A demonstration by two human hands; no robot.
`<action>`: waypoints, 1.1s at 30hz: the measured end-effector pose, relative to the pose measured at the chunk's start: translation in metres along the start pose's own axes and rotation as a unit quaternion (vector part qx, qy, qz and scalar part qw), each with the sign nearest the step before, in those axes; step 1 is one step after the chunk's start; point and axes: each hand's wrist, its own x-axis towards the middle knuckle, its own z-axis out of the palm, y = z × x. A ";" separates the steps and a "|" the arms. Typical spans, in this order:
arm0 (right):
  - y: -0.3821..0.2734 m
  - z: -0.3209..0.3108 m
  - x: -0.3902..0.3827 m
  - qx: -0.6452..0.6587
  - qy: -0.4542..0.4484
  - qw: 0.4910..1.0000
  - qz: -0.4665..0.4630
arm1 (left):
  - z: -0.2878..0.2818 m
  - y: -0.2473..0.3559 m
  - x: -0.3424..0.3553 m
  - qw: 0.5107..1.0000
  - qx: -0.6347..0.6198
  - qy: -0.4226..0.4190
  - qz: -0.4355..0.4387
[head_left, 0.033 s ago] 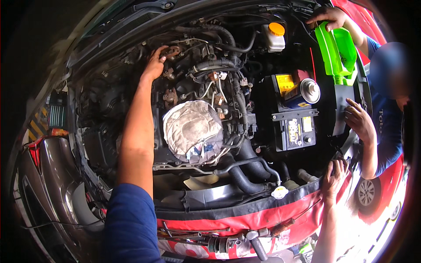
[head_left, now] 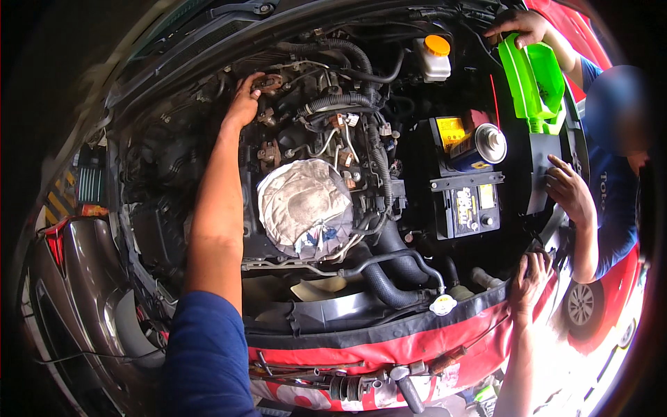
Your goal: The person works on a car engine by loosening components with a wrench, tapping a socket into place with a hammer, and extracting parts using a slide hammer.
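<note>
Engine bay seen from above, with both my hands at work. My left hand (head_left: 243, 104) reached to the rear of the engine (head_left: 326, 87), its thumb at a brown metal part (head_left: 269, 83), which lay just beside the fingers; whether the grip closed around it I could not tell. My right hand (head_left: 532, 281) rested, fingers bent, at the front corner of the bay, near the red cover (head_left: 389, 347); I could not tell whether that grip held anything. Compared with the preceding picture, I found no clear change: neither hand had visibly shifted, and the brown part sat in the same place, so I judged the work no further along. Nearer me lay a soiled round cloth (head_left: 302, 201). To the right, a spray can (head_left: 490, 146) leaned on the battery (head_left: 467, 205), and a co-worker's hand (head_left: 522, 29) steadied a green jug (head_left: 531, 80), neck downward.
</note>
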 end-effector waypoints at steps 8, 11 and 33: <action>-0.001 -0.002 0.000 0.008 0.003 1.000 0.004 | -0.003 0.010 -0.006 0.999 0.000 0.030 0.021; -0.004 -0.004 0.001 0.011 -0.001 1.000 0.005 | 0.000 0.007 -0.007 0.997 -0.038 0.062 0.017; -0.002 -0.002 -0.001 0.000 0.026 1.000 0.016 | -0.010 0.146 -0.204 0.705 -0.694 -0.027 -0.144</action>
